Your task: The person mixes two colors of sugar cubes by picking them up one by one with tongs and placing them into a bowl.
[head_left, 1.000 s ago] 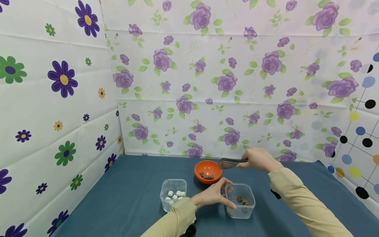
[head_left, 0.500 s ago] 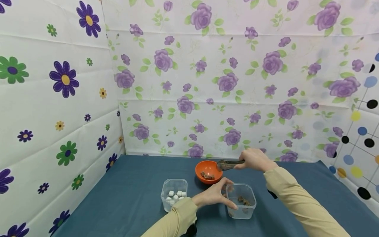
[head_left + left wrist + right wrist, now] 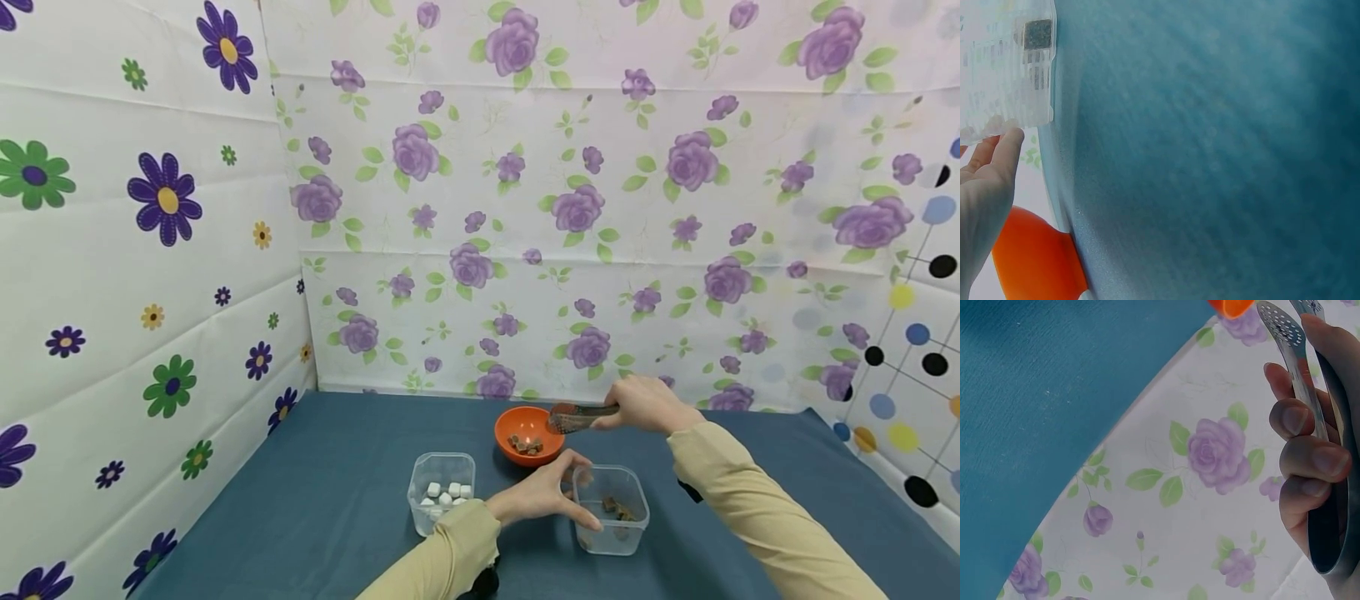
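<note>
Silver metal tongs with perforated heads [image 3: 588, 413], at the right rim of a round, glossy orange bowl [image 3: 504, 437].

The right hand [image 3: 647, 402] has its grip on the tongs, fingers curled round them; their 2 arms stand apart, with no piece visible between them. Its forearm slants in from the lower right, the hand pointing left toward the bowl. The left hand [image 3: 536, 492] grips the left side of a clear, square plastic container [image 3: 611, 542], thumb near and fingers far, on the dark blue worktop [image 3: 337, 500]. Good handling probably means lowering the heads inside the rim and squeezing lightly, so small brown cubes [image 3: 525, 447] neither slip nor scatter, with the container braced gently.
</note>
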Demonstrator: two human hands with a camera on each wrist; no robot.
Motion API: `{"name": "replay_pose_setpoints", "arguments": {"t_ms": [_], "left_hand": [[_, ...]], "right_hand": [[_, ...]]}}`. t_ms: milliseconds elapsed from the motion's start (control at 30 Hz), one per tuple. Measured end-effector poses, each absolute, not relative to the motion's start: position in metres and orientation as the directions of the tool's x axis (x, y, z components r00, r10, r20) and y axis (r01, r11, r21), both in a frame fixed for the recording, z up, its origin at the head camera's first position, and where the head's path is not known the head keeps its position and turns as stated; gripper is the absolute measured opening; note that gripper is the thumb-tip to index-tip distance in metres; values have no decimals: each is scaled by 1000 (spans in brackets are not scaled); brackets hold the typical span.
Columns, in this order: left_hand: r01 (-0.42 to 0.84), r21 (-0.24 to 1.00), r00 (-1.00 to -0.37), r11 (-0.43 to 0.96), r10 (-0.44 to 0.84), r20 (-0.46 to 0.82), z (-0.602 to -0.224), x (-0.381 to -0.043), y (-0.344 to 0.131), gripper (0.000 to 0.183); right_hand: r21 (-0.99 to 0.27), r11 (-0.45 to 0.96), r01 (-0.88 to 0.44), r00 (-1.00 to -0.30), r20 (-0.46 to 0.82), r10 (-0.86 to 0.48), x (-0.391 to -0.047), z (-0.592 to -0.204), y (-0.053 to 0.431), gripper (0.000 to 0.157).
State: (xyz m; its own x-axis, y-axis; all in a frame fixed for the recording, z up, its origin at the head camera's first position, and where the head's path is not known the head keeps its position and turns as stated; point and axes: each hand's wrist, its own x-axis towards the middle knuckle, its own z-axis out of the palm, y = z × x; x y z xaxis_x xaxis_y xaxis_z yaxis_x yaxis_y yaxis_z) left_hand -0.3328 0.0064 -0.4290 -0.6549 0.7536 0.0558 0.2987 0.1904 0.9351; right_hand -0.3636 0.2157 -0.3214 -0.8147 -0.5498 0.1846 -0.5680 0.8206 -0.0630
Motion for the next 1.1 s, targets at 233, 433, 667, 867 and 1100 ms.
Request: {"name": "replay_pose_setpoints", "arguments": {"t_ms": [233, 433, 667, 867, 1100], "left_hand": [[301, 934, -657, 193, 752, 56, -429, -333, 7, 57], [291, 938, -660, 188, 749, 54, -430, -333, 8, 52], [295, 934, -669, 199, 741, 53, -428, -331, 7, 52], [315, 923, -675, 220, 736, 55, -429, -332, 8, 55], [321, 920, -676, 225, 735, 56, -429, -332, 8, 57]], "right_hand": [[-50, 827, -560, -818, 193, -542, -362, -318, 224, 43], [-42, 838, -545, -827, 190, -529, -357, -316, 235, 47], [-50, 853, -520, -843, 190, -503, -353, -316, 248, 50], [-13, 847, -531, -830, 207, -518, -346, -316, 255, 49], [-33, 856, -516, -842, 200, -500, -337, -312, 261, 47]]}}
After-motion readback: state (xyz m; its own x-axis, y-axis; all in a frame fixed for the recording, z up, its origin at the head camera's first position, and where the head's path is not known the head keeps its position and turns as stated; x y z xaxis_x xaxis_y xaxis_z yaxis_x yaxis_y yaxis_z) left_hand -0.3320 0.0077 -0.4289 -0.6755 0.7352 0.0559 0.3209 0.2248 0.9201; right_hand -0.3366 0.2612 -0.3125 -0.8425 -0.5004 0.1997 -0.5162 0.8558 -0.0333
